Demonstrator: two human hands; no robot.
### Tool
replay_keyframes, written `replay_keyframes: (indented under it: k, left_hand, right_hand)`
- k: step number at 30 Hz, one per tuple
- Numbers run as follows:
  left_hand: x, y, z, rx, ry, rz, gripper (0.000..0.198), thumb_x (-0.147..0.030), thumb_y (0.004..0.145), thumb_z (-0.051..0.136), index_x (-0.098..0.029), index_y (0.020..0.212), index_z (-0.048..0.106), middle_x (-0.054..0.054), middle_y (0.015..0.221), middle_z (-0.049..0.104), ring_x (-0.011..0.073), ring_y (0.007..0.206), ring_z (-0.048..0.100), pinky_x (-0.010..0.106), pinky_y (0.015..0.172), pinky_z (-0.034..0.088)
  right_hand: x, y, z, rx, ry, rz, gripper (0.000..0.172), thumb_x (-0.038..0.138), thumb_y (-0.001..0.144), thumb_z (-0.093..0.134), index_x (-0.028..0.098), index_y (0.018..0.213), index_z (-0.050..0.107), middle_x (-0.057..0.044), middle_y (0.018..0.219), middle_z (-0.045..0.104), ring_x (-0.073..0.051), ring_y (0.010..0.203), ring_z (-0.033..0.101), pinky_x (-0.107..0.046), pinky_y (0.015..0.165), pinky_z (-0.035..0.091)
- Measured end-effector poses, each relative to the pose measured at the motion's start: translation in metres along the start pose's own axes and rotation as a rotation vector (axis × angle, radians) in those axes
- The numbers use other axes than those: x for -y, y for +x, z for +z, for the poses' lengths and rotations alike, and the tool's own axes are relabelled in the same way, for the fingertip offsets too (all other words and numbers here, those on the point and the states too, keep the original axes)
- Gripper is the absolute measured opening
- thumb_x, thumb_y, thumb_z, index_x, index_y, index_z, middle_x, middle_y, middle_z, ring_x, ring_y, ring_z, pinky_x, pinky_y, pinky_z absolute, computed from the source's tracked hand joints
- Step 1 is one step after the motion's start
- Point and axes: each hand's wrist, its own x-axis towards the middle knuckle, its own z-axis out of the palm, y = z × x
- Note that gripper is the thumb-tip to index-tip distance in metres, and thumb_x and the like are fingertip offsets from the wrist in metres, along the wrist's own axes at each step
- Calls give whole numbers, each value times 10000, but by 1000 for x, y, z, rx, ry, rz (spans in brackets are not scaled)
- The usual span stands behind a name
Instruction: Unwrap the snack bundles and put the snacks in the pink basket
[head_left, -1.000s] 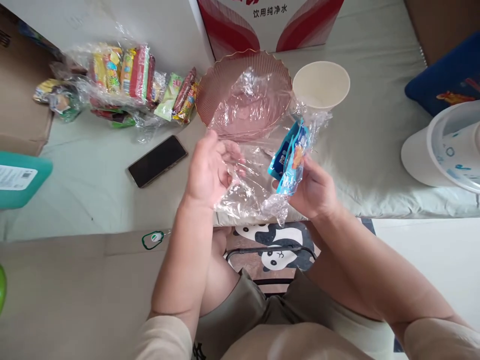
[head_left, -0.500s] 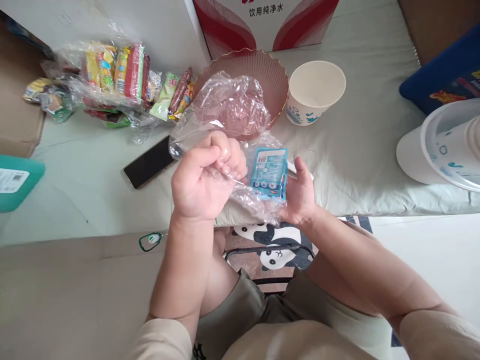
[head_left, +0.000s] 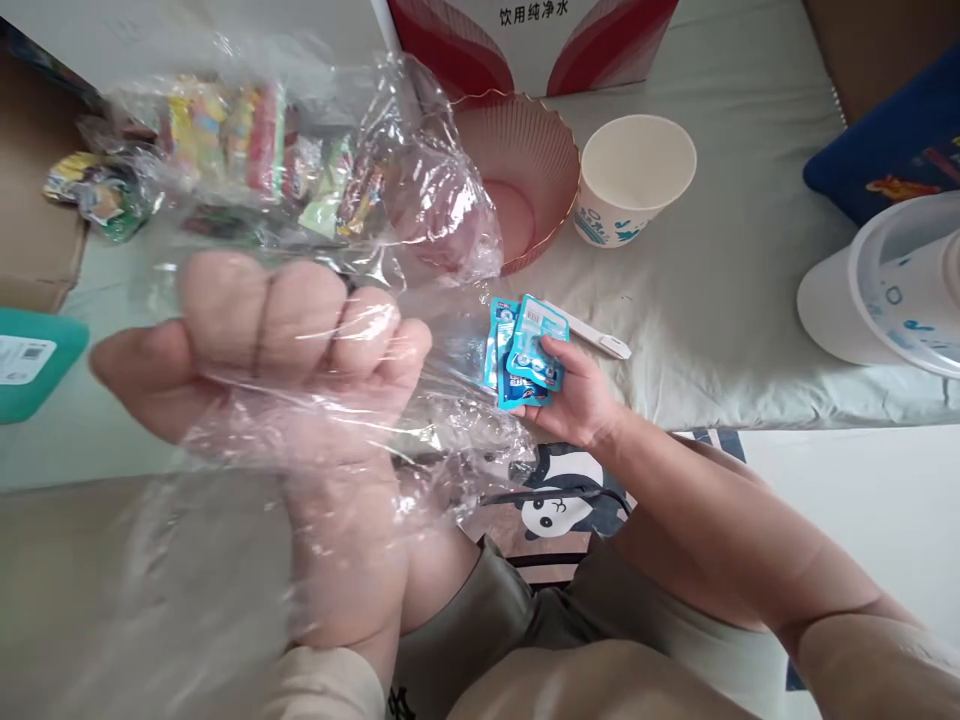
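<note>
Close to the camera, my left hand (head_left: 277, 350) has its fingers curled on a clear plastic bag (head_left: 427, 170), which billows up and down around it. My right hand (head_left: 574, 395) is closed on several small blue packets (head_left: 538, 345), its thumb on top of them. What is printed on the packets is too small to read. A white strip-like item (head_left: 600, 336) lies just behind the right hand. Beyond the bag, a pink ribbed bowl (head_left: 536, 170) with a gold rim is partly covered by the plastic.
A paper cup (head_left: 630, 185) stands right of the bowl. Wrapped snacks (head_left: 262, 140) lie at the back left, seen through the plastic. A white and red box (head_left: 600, 50) stands behind. White tubs (head_left: 840, 310) and a blue item (head_left: 892, 170) are at right, a green item (head_left: 37, 365) at left.
My left hand has moved left and nearer the camera, drawing the plastic bag away from the packets. My right hand has closed on the packets, with its thumb now over them.
</note>
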Motion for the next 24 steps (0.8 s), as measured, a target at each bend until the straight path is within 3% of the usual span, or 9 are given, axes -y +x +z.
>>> replay_keyframes:
  k: [4,6,9,11,13,15,18,21,24]
  left_hand:
    - [3,1,-6,23,-86,87,712,-654,897,554,-186,680,64,1,587,106,153,754,590,278,511,442]
    - [2,-1,-28,27,-143,128,717,-632,903,546,-173,712,29,6,603,59,137,734,573,262,489,415]
    - [1,-8,-77,0,-265,157,691,-529,909,573,-155,710,27,11,612,19,104,642,506,231,456,378]
    - [3,-12,-105,-55,-392,115,708,-373,818,700,-148,662,47,-16,576,56,56,520,380,187,450,389]
    - [7,-15,-120,-112,-554,2,694,-302,737,741,-169,589,77,-52,526,103,27,434,240,186,402,366]
    - [10,-14,-120,-184,-662,-134,645,-306,709,703,-202,546,88,-61,486,84,34,399,134,236,336,264]
    - [9,-11,-105,-201,-691,-310,604,-277,685,657,-205,529,79,-59,467,28,50,405,57,278,343,136]
    - [4,-9,-92,-164,-668,-409,615,-324,708,648,-206,532,70,-61,478,11,45,414,51,263,383,115]
    - [3,-9,-89,-167,-569,-490,634,-463,777,619,-231,544,77,-64,500,23,41,405,113,244,413,169]
  right_hand:
    - [7,-3,4,-94,45,37,258,403,801,706,235,993,673,-2,829,774,-196,674,727,-347,614,641]
    - [11,-5,3,-165,-3,-52,260,392,771,731,241,974,671,7,819,765,-189,663,715,-347,635,641]
    - [22,-13,1,-249,-71,-228,251,322,689,741,245,909,650,12,832,755,-167,697,706,-303,664,623]
    - [37,-20,3,-249,-169,-363,236,276,658,708,255,878,626,15,852,745,-166,762,717,-298,717,622]
    - [59,-22,11,-232,-333,-515,210,263,684,673,268,884,611,16,870,729,-185,830,729,-330,764,623]
    - [84,-13,24,-223,-537,-684,193,254,748,651,277,935,610,14,900,711,-202,888,731,-341,752,607]
    - [118,25,51,-255,-818,-921,297,142,817,607,260,1089,597,33,943,677,-141,883,695,-243,678,529]
    - [139,72,78,-362,-1147,-830,323,49,870,542,214,1146,571,55,980,690,-65,883,654,-189,770,491]
    - [143,98,100,-460,-1392,-684,509,2,779,654,210,1236,574,7,1023,700,-173,986,679,-356,959,555]
